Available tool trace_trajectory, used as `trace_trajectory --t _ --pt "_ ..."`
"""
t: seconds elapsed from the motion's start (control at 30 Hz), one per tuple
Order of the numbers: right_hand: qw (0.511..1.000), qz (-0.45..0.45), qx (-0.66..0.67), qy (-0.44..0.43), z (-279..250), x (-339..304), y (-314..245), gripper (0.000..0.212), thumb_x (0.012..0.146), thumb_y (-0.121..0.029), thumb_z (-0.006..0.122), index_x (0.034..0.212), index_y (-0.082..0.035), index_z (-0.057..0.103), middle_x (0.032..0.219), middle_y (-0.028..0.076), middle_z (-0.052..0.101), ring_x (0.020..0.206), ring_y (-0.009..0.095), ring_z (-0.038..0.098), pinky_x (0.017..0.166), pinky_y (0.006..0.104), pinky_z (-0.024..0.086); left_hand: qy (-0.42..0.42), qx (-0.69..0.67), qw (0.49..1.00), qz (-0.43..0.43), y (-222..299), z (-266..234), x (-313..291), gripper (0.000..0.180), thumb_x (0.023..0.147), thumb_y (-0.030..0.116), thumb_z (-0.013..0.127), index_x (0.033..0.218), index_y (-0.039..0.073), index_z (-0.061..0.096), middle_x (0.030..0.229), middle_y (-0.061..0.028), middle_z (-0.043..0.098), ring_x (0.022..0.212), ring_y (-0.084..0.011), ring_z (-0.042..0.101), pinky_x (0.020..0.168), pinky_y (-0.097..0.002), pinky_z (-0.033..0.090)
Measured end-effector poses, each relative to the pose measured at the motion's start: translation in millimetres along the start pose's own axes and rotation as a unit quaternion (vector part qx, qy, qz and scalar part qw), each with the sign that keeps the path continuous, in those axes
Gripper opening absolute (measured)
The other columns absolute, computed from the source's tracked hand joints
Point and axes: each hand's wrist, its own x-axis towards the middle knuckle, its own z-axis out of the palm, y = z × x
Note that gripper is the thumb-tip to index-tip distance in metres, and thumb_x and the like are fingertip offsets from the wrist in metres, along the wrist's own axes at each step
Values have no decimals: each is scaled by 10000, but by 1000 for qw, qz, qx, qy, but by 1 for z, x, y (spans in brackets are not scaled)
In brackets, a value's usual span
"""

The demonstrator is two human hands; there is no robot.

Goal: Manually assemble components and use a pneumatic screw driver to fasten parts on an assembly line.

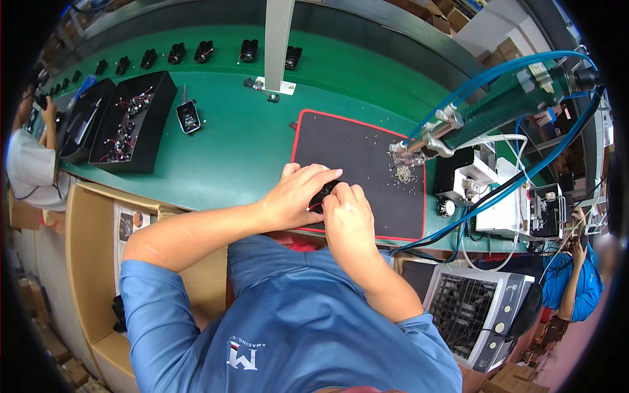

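Over the near edge of a black mat with a red border (354,147), both hands meet around a small black plastic housing (324,194). My left hand (293,195) grips its left side, fingers curled over it. My right hand (349,219) is closed against its right side, fingers bent. A bit of red wire shows beside the left thumb. Most of the housing is hidden by the fingers. On the mat's right half lies a pile of small screws (404,175), with some scattered around. A green pneumatic screwdriver (501,111) hangs slanted above them.
A black bin (134,121) of wired parts stands left, near a dark tray with a tool (188,116). Black housings (204,51) line the green belt behind a metal post (278,46). Blue hoses (524,190), a white machine (501,203) and a co-worker (580,281) are right.
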Motion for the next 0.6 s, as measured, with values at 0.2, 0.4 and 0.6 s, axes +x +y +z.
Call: trace_trajectory --t 0.2,0.4,0.6 --pt "996 66 60 -17 2 1 4 122 798 -89 696 880 1 697 967 120 590 900 293 649 722 431 585 7 -3 1000 -6 1 -1 0 1028 636 198 931 1532 100 439 1199 -59 626 1044 -237 607 856 -420 330" --pt "980 125 137 -78 -3 -4 10 153 920 -100 648 1036 -32 721 1018 139 593 843 361 713 711 483 595 -3 10 1000 -13 -1 0 -2 1024 657 209 928 1541 101 421 1310 -80 628 1161 -248 613 907 -426 353" --pt "978 111 163 -61 -9 -10 14 245 936 -130 663 1161 -45 708 1013 146 635 763 365 706 679 482 589 -32 8 999 -12 3 -6 3 918 681 224 926 1485 105 499 1342 -77 615 1203 -242 600 929 -431 355"
